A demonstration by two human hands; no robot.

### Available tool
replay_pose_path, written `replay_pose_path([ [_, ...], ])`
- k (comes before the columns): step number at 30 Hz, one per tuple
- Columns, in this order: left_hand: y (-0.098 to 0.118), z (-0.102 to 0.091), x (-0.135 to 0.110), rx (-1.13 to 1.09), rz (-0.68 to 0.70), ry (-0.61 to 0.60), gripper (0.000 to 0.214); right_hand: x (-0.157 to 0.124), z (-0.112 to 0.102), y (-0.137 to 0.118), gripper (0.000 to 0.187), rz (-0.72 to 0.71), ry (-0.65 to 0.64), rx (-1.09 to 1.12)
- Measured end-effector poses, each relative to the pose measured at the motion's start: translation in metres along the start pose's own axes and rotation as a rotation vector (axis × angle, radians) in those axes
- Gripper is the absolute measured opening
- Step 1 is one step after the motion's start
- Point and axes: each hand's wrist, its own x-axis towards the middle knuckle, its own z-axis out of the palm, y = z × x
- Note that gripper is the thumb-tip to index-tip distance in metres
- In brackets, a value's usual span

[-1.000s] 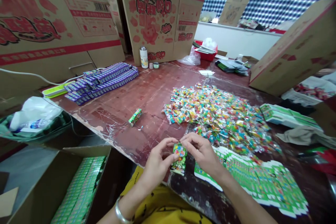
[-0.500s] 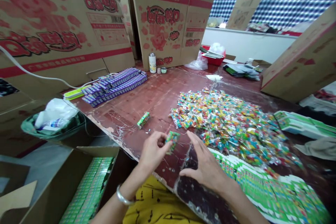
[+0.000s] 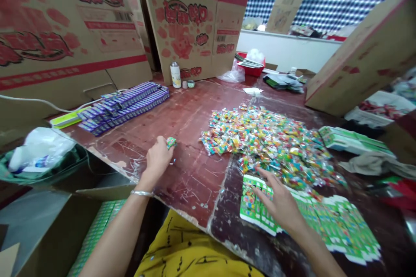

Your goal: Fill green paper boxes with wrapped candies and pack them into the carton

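Observation:
My left hand (image 3: 158,157) is stretched out over the worn red table (image 3: 191,117), fingers closed round a small green box (image 3: 170,141) at the spot where another green box lay. My right hand (image 3: 278,199) lies open with fingers spread on the near end of a fanned row of flat green box blanks (image 3: 328,220). A big heap of colourful wrapped candies (image 3: 266,143) sits just beyond that hand.
Rows of purple boxes (image 3: 125,104) lie at the far left of the table. An open carton of green boxes (image 3: 94,233) stands below the table edge at left. Large cardboard cartons (image 3: 191,17) wall in the back and right. A stack of green blanks (image 3: 352,140) lies right.
My left hand carried the filled green box from in front of me out to the left. My right hand let go and dropped onto the flat green blanks.

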Motion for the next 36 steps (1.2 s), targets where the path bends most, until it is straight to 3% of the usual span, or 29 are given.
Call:
replay_pose_path([
  [2, 0.000, 0.000, -0.001, -0.012, 0.006, 0.002, 0.038, -0.003, -0.006, 0.009, 0.042, 0.030, 0.015, -0.034],
  [4, 0.004, -0.001, -0.007, -0.023, 0.046, 0.092, 0.044, -0.004, -0.008, 0.015, 0.032, 0.036, 0.021, -0.072],
  [7, 0.026, -0.001, -0.040, -0.148, 0.269, 0.281, 0.060, 0.002, -0.003, 0.018, 0.024, 0.005, -0.013, -0.147],
  [8, 0.037, 0.001, -0.058, -0.235, 0.394, 0.261, 0.063, 0.005, 0.000, 0.017, 0.024, -0.010, -0.027, -0.179],
  [11, 0.078, 0.017, -0.119, -0.450, 0.739, 0.053, 0.076, 0.016, 0.011, 0.013, 0.024, -0.060, -0.044, -0.280],
  [14, 0.113, 0.039, -0.165, -0.512, 0.850, -0.092, 0.085, 0.024, 0.019, 0.009, 0.020, -0.105, -0.049, -0.319],
  [19, 0.128, 0.056, -0.177, -0.519, 0.805, -0.121, 0.077, 0.025, 0.014, 0.005, 0.015, -0.113, 0.014, -0.199],
  [22, 0.123, 0.048, -0.175, -0.574, 0.792, -0.113, 0.076, 0.024, 0.005, -0.003, 0.007, -0.017, 0.090, 0.017],
  [27, 0.122, 0.028, -0.181, -0.717, 0.746, -0.127, 0.078, 0.030, 0.001, -0.024, 0.030, 0.261, 0.083, 0.584],
  [30, 0.122, 0.019, -0.178, -0.818, 0.674, -0.160, 0.068, 0.029, 0.004, -0.039, 0.037, 0.354, 0.049, 0.795],
  [33, 0.117, 0.007, -0.166, -1.066, 0.610, -0.335, 0.062, 0.020, 0.005, -0.052, 0.040, 0.298, 0.002, 0.881],
  [36, 0.107, -0.008, -0.153, -1.405, 0.538, -0.706, 0.057, 0.010, 0.003, -0.058, 0.048, 0.136, -0.153, 0.853],
])
